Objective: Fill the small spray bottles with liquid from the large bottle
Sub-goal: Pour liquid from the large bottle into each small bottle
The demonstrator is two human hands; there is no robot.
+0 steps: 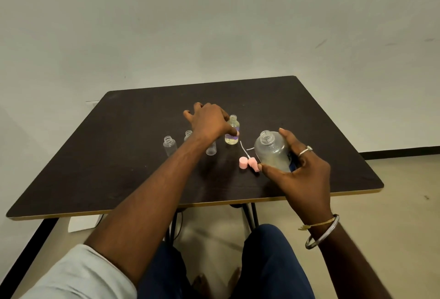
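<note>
The dark tabletop (119, 155) carries everything, with the bottles clustered near its middle, well in from every edge. The large bottle (273, 151) is lifted off the surface on the right side, toward the near edge; the right hand (307, 170) wraps its lower body, fingers curled firmly around it. Its long axis tilts, open uncapped mouth pointing up and toward the far-left, that is, toward the small bottles. A little liquid appears to sit low inside.

The small spray bottle (232, 132) nearest that mouth stands upright, neck open and pointing straight up, some liquid already at its base. It lies just beyond and left of the large bottle's mouth. The left hand (209, 122) steadies it, thumb pressed to its side, other fingers spread over the table behind.

Three more small bottles (170, 146) stand upright and open further left, partly hidden by the left forearm. Two pink spray caps (243, 163) with white dip tubes lie on their sides between the two hands.

The coming pour likely turns on bringing the tilted mouth over that upright neck.
</note>
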